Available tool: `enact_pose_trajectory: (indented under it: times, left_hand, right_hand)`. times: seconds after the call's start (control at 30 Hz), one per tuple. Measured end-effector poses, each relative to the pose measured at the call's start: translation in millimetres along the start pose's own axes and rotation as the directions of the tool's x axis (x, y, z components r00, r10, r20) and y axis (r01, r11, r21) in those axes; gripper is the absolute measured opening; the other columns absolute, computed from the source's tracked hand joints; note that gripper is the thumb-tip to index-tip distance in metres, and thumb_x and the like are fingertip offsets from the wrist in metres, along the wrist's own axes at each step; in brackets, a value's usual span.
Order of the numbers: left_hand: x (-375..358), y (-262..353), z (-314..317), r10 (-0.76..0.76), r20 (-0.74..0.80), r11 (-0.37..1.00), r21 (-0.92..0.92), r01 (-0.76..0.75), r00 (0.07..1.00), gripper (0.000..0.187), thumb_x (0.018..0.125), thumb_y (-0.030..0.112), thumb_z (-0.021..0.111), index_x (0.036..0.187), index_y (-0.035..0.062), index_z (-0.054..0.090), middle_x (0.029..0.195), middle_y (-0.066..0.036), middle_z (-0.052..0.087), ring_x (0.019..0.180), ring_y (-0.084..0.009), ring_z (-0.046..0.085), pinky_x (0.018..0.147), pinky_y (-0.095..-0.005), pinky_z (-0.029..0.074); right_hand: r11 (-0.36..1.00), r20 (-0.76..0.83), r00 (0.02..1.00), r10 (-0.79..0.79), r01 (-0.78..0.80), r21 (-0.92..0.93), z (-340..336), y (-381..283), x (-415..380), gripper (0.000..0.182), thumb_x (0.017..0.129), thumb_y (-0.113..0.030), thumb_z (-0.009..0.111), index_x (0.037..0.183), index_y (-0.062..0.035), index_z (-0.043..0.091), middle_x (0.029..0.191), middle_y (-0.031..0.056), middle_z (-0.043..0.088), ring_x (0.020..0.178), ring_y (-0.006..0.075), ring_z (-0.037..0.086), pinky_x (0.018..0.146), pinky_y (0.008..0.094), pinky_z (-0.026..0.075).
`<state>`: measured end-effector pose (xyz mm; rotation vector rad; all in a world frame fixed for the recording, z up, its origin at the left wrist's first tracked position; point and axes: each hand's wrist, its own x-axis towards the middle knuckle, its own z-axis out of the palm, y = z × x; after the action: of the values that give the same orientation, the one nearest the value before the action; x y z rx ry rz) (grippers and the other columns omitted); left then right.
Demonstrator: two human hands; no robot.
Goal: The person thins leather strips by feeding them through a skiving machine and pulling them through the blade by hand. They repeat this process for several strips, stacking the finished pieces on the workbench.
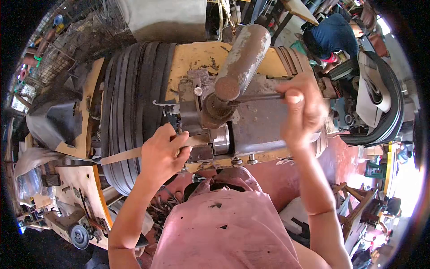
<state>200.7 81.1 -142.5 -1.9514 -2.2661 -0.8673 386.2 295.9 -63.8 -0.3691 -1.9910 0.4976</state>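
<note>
My left hand [160, 152] pinches a long tan strip [121, 157], which looks like leather. Its right end reaches the shiny metal roller [221, 139] of a worn metal machine [264, 121]. My right hand [303, 112], smeared by motion, is closed round the end of a dark metal handle [257, 97]. That rod runs left to a round hub below a thick, paint-chipped cylinder [246, 58]. Left of the machine, many dark strips [130, 98] lie draped side by side over the yellowish wooden bench [190, 54].
A person in a dark blue shirt [333, 36] bends over at upper right. A looped bundle of dark strips [392, 116] hangs at the right. A sewing machine [67, 222] on a wooden tabletop [85, 179] stands at lower left. Dark sheet material [53, 121] lies far left.
</note>
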Motion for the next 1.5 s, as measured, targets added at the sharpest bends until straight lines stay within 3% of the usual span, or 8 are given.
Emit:
enact_pose_trajectory:
  times: [0.17, 0.43, 0.77, 1.0, 1.1, 1.17, 1.27, 1.5]
  left_hand:
    - [-1, -2, 1, -0.029, 0.019, 0.999, -0.032, 0.030, 0.999, 0.035, 0.066, 0.013, 0.080, 0.100, 0.0102, 0.070, 0.080, -0.007, 0.051, 0.071, -0.0242, 0.059, 0.058, -0.0355, 0.048]
    - [-6, -10, 24, -0.017, -0.039, 0.974, -0.228, 0.008, 0.999, 0.038, 0.065, 0.004, 0.082, 0.101, 0.0078, 0.071, 0.088, -0.010, 0.060, 0.073, -0.0247, 0.061, 0.064, -0.0319, 0.049]
    - [-27, -14, 45, -0.342, 0.078, 0.742, -0.589, 0.320, 0.937, 0.019, 0.079, -0.002, 0.075, 0.096, 0.0019, 0.067, 0.090, -0.005, 0.067, 0.081, -0.0156, 0.061, 0.077, -0.0284, 0.047]
    - [-43, -28, 30, -0.198, 0.047, 0.892, -0.405, 0.200, 0.979, 0.026, 0.078, -0.005, 0.075, 0.098, 0.0040, 0.061, 0.091, -0.002, 0.061, 0.081, -0.0119, 0.057, 0.078, -0.0266, 0.044]
    - [-52, -42, 28, -0.504, 0.148, 0.581, -0.671, 0.461, 0.851, 0.029, 0.078, -0.006, 0.074, 0.102, 0.0030, 0.062, 0.095, -0.004, 0.063, 0.087, -0.0136, 0.059, 0.081, -0.0280, 0.046]
    - [-47, -44, 27, -0.124, 0.030, 0.914, -0.386, 0.126, 0.992, 0.034, 0.077, -0.004, 0.075, 0.108, 0.0018, 0.063, 0.103, -0.006, 0.064, 0.093, -0.0157, 0.061, 0.085, -0.0307, 0.047]
    - [-55, -47, 26, -0.243, 0.078, 0.908, -0.331, 0.255, 0.967, 0.037, 0.077, -0.001, 0.077, 0.111, 0.0038, 0.065, 0.106, -0.008, 0.063, 0.094, -0.0183, 0.061, 0.084, -0.0327, 0.048]
    - [-5, -4, 34, -0.083, 0.084, 0.968, -0.230, 0.100, 0.993, 0.034, 0.072, 0.000, 0.082, 0.103, 0.0036, 0.068, 0.101, -0.011, 0.057, 0.085, -0.0223, 0.062, 0.070, -0.0315, 0.048]
  right_hand:
    - [0.787, 0.129, 0.858, 0.498, -0.509, 0.348, 44, 14, -71, 0.035, 0.098, -0.033, 0.056, 0.086, -0.0001, 0.062, 0.072, 0.0084, 0.060, 0.065, 0.0183, 0.057, 0.060, 0.0316, 0.045]
    - [0.982, 0.112, 0.981, -0.159, 0.146, 0.119, 14, -13, 11, 0.037, 0.071, -0.030, 0.079, 0.092, -0.0046, 0.062, 0.082, 0.0101, 0.058, 0.080, 0.0308, 0.058, 0.070, 0.0404, 0.049]
    - [0.932, 0.030, 0.989, -0.147, 0.129, 0.338, 42, -12, 14, 0.037, 0.065, -0.037, 0.078, 0.074, -0.0034, 0.063, 0.079, 0.0082, 0.060, 0.084, 0.0282, 0.058, 0.069, 0.0396, 0.050]
    - [0.945, -0.033, 0.990, -0.136, 0.139, 0.297, 44, -14, 8, 0.039, 0.061, -0.034, 0.079, 0.079, -0.0036, 0.062, 0.081, 0.0075, 0.058, 0.082, 0.0263, 0.057, 0.066, 0.0378, 0.049]
    - [0.944, -0.060, 0.991, -0.115, 0.128, 0.304, 37, -13, 11, 0.041, 0.063, -0.039, 0.078, 0.078, -0.0021, 0.067, 0.080, 0.0070, 0.063, 0.087, 0.0267, 0.059, 0.070, 0.0370, 0.048]
    - [0.928, -0.110, 0.988, -0.109, 0.141, 0.344, 31, -9, 11, 0.039, 0.066, -0.039, 0.077, 0.074, -0.0035, 0.063, 0.077, 0.0084, 0.062, 0.083, 0.0281, 0.060, 0.066, 0.0388, 0.049]
    - [0.914, -0.091, 0.996, -0.012, 0.048, 0.403, 5, -1, -14, 0.038, 0.070, -0.039, 0.076, 0.069, -0.0049, 0.058, 0.072, 0.0106, 0.060, 0.073, 0.0305, 0.060, 0.060, 0.0412, 0.049]
    - [0.819, 0.589, 0.604, 0.537, -0.539, -0.195, 1, 4, -72, 0.033, 0.085, -0.032, 0.064, 0.073, -0.0011, 0.065, 0.070, 0.0174, 0.065, 0.071, 0.0394, 0.064, 0.064, 0.0482, 0.050]
